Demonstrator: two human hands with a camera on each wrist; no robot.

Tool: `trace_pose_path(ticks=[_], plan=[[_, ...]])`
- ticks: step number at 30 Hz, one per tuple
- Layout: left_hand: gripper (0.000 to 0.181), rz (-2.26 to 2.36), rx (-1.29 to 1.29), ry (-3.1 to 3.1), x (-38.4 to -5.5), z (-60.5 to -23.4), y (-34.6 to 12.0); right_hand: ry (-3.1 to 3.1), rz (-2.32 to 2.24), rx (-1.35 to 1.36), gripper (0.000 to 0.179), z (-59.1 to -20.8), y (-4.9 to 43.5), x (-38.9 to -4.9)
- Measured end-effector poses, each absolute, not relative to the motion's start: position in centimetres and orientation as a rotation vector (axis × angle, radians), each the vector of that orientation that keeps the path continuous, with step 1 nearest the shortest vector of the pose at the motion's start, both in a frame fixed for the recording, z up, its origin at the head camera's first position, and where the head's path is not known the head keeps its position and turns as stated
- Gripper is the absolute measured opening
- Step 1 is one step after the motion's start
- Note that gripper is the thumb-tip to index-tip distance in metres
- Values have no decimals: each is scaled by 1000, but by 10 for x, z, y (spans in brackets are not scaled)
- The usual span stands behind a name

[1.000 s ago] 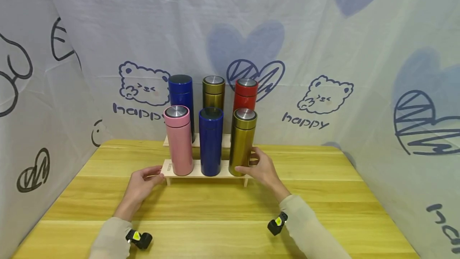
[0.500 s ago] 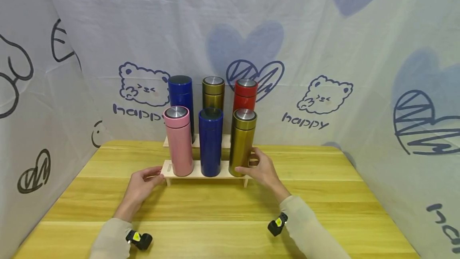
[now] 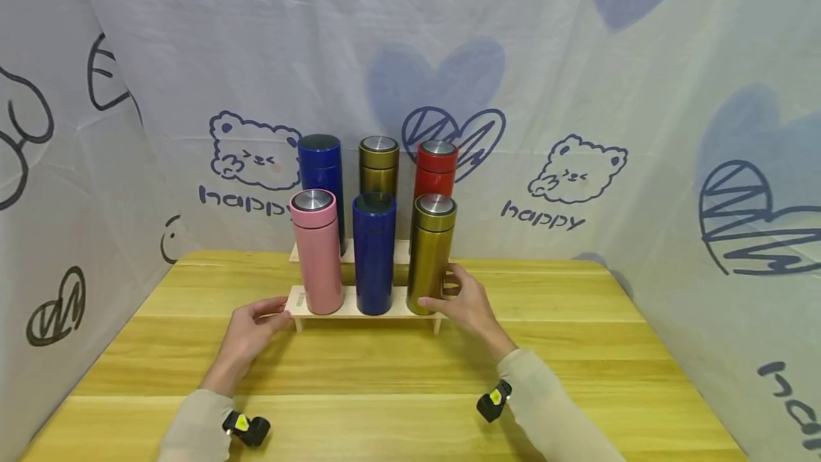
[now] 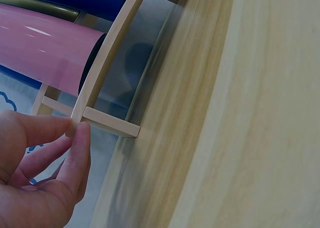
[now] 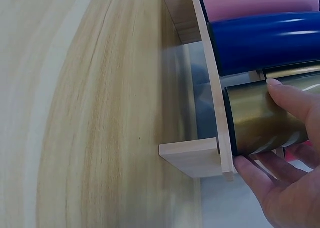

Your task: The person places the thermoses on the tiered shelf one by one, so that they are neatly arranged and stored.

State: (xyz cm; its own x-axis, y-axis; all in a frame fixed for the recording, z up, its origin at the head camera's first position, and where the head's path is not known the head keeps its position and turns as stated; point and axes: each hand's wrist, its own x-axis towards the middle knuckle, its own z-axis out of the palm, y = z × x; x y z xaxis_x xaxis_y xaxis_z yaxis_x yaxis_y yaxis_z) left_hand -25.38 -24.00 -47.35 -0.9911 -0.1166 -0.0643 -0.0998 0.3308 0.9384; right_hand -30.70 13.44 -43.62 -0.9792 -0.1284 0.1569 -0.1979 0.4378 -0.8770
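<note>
A two-step wooden rack (image 3: pixel 350 303) carries upright thermos bottles. On its lower step stand a pink bottle (image 3: pixel 318 262), a blue bottle (image 3: pixel 374 259) and a gold bottle (image 3: pixel 430 259). My left hand (image 3: pixel 253 332) pinches the left end of that step between thumb and fingertips, as the left wrist view confirms at the rack's edge (image 4: pixel 102 61). At the other end, my right hand (image 3: pixel 471 305) holds the base of the gold bottle (image 5: pixel 260 118), thumb in front and fingers round the far side. A fingertip touches the rack's end.
On the upper step behind stand another blue bottle (image 3: pixel 323 170), another gold bottle (image 3: pixel 379 168) and a red bottle (image 3: pixel 437 166), their lower parts mostly hidden. The rack rests on a wooden table (image 3: pixel 378 391), with a printed cloth (image 3: pixel 564 55) hanging behind and at both sides.
The whole view shifts very slightly to the left. Both hands keep their places on the rack and the gold bottle, and the bottles stand as before.
</note>
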Motion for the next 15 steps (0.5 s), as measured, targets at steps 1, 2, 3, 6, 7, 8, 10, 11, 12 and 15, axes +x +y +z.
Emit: trace_pose_path(ticks=[1, 2, 3, 6, 7, 8, 10, 11, 12, 15], plan=[[49, -1794, 212, -2553, -254, -473, -240, -2608, 1606, 290, 75, -437, 135, -307], [49, -1792, 214, -2554, -254, -473, -240, -2608, 1608, 285, 75, -437, 135, -308], [49, -1790, 216, -2556, -254, -474, -240, -2608, 1607, 283, 75, -437, 135, -307], [48, -1784, 221, -2558, -254, -474, -239, -2607, 1605, 287, 75, -437, 135, -307], [48, -1783, 221, -2558, -254, -474, -239, -2606, 1604, 288, 75, -437, 135, -307], [49, -1782, 217, -2557, -254, -474, -239, -2605, 1598, 297, 75, -437, 135, -307], [49, -1777, 217, -2559, -255, -474, -240, -2604, 1598, 299, 74, -437, 134, -308], [49, -1777, 216, -2557, -255, -474, -240, -2604, 1599, 300, 74, -437, 134, -308], [49, -1779, 214, -2555, -255, -474, -240, -2604, 1598, 299, 74, -438, 134, -308], [49, -1780, 223, -2553, -254, -474, -239, -2603, 1606, 297, 74, -438, 134, -308]])
